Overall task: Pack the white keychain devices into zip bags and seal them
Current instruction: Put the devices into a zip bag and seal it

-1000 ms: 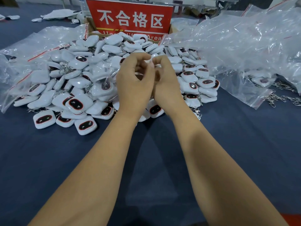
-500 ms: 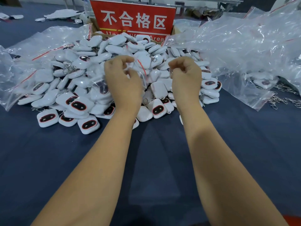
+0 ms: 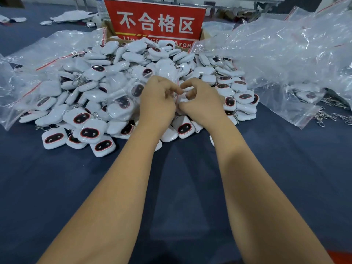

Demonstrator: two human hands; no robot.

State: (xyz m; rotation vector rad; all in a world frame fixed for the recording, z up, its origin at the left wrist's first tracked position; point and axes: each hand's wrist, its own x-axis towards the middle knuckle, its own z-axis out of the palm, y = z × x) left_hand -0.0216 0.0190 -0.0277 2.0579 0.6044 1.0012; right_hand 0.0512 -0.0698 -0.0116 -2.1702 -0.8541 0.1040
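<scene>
Left hand: the left hand pinched one side of a small clear bag, fingers curled on the film near its red seal line.
Right hand: the right hand pinched the other side of the same bag, fingertips meeting the left hand's over the strip.
Bag: it was held just above the pile, with a white device showing inside it; whether the strip was pressed closed along its whole length could not be told.
Pile: loose devices were heaped at the middle of the surface, reaching back toward the far edge and the red sign.
Spare bags: a heap of empty bags lay toward the far right corner; filled bags lay toward the far left.
Risk, seal: the thin film was bunched between the fingers, so the strip could likely have closed only in part and let the device slip out.
Risk, ring: a key ring caught in the strip would probably have kept it open.
Risk, pile: working right above the heap, the wrists could have knocked devices toward the near edge.
</scene>
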